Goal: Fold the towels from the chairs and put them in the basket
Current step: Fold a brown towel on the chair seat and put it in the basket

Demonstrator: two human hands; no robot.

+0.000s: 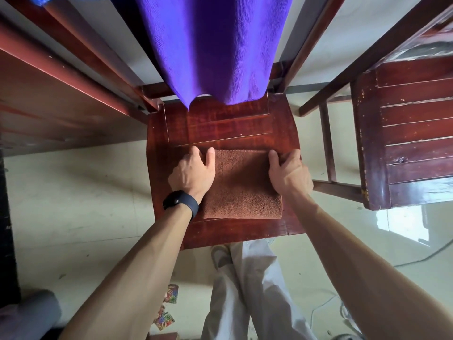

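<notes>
The left hand (192, 175) and right hand (289, 175) each grip one side of the folded towel (242, 185), thumbs on top. It lies on the seat (220, 128). Lift it level, I'd say, so the layers hold (no basket in sight). A purple towel (213, 45) hangs behind.

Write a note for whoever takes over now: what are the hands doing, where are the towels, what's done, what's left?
Hands: left hand and right hand each grip a side edge of the brown towel, thumbs on top.
Done: the brown towel is folded, lying on the chair seat.
Waiting: the purple towel hangs unfolded at the back of the seat.
The basket is not in view.
Left: basket the brown towel, then fold the purple one.
</notes>
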